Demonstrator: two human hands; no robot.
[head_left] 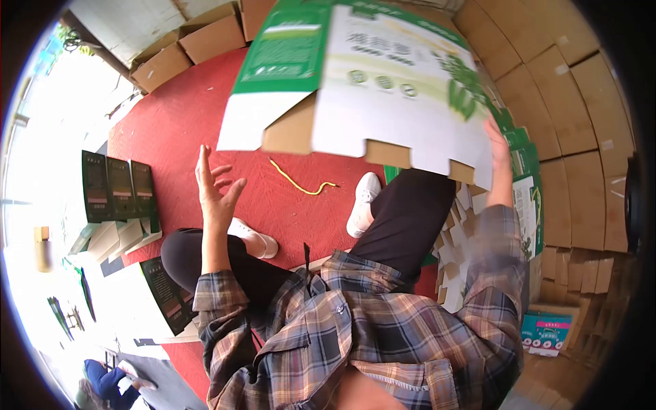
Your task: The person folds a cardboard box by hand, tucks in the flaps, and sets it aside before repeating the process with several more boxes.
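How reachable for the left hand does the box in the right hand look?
Probably yes: the left hand is open and empty near the box, with nothing visible between them.

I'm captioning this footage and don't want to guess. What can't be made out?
In the head view:
- White-and-green carton: far end cut off by the top edge; smaller print blurred.
- Right hand: exact grip unclear, blurred.
- Dark boxes: lettering too small.
- Person in blue: partly cut off by the lens rim.
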